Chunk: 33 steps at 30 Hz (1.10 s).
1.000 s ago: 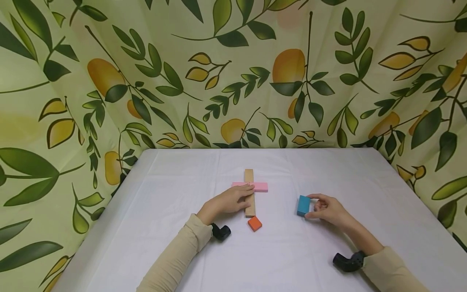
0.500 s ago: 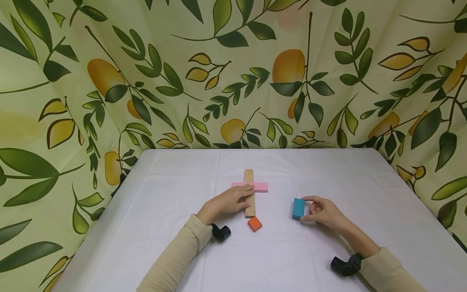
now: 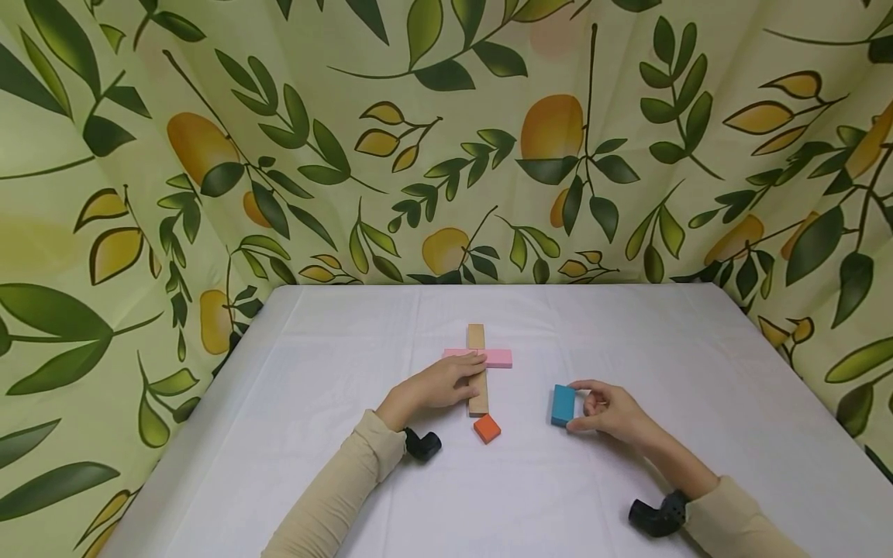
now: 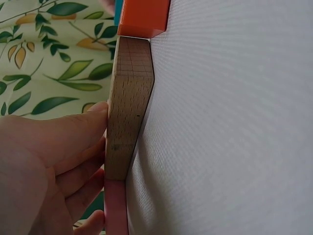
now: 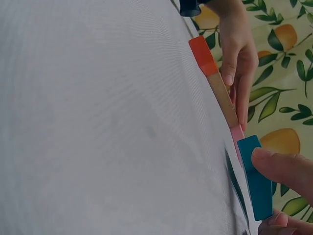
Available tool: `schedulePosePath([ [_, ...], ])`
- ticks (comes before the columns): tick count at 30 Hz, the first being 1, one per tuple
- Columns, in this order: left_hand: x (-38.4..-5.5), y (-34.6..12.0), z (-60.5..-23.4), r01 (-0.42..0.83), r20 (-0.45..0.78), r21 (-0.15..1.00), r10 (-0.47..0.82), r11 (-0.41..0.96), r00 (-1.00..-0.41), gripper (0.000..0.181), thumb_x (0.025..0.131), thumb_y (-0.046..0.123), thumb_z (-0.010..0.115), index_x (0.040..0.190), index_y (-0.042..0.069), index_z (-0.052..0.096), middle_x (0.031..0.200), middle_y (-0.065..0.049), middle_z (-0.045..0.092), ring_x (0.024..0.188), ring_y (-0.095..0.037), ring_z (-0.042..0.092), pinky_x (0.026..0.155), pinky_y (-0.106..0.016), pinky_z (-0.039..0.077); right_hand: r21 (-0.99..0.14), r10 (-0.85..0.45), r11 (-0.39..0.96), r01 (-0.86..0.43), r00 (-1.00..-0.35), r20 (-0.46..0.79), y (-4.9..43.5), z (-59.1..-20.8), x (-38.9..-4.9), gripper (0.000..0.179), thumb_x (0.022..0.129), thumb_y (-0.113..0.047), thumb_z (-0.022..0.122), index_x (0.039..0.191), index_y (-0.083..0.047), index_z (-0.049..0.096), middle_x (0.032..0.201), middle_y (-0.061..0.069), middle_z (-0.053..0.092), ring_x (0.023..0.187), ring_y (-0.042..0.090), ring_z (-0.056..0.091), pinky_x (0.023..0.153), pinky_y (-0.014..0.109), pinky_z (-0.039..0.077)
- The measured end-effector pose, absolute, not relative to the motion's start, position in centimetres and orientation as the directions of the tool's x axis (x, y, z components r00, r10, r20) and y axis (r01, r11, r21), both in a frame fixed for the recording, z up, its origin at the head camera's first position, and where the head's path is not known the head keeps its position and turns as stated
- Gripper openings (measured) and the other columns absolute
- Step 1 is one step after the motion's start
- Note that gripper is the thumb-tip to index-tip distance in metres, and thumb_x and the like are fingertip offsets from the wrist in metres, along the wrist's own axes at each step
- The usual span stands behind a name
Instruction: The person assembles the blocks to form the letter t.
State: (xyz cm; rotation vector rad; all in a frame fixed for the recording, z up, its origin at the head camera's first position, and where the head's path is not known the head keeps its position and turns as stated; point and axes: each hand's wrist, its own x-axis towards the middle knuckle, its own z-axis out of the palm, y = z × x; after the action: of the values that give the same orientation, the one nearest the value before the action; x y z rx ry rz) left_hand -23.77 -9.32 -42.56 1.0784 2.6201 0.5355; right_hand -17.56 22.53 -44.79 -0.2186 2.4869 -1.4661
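In the head view, my right hand (image 3: 615, 412) pinches a blue rectangular block (image 3: 563, 404) between thumb and fingers, right of a cross of flat blocks. Whether the blue block touches the table I cannot tell. My left hand (image 3: 434, 383) rests over the cross, covering its middle and part of its left arm. Its thumb and fingertips touch a plain wooden block (image 4: 128, 112) and a pink block (image 4: 115, 208) in the left wrist view. Another wooden block (image 3: 476, 335) forms the far end. An orange block (image 3: 487, 428) sits turned at an angle against the near end.
A white cloth (image 3: 335, 333) covers the table, whose far edge meets a leaf-and-fruit patterned curtain (image 3: 481, 155). Black wrist-worn devices (image 3: 422, 445) hang by both sleeves, low over the cloth.
The right hand has moved left and slightly nearer with the blue block, bringing it closer to the cross. The left hand and the other blocks have stayed in place.
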Motion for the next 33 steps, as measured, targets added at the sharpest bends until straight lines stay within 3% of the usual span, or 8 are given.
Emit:
schedulePosePath([
  [33,-23.7,-9.3,-42.5,0.618,-0.094,0.428,0.712,0.66,-0.695,0.053,0.098,0.024,0.055,0.145,0.006,0.042,0.157,-0.006,0.036,0.15,-0.023,0.028,0.122,-0.041,0.028,-0.888,-0.331,0.456,-0.064,-0.938,-0.103,20.3,-44.8,-16.3,0.067,0.069,-0.013,0.085,0.125,0.008,0.054,0.069,-0.003,0.045,0.056,0.0,0.039,0.049,0.017,0.033],
])
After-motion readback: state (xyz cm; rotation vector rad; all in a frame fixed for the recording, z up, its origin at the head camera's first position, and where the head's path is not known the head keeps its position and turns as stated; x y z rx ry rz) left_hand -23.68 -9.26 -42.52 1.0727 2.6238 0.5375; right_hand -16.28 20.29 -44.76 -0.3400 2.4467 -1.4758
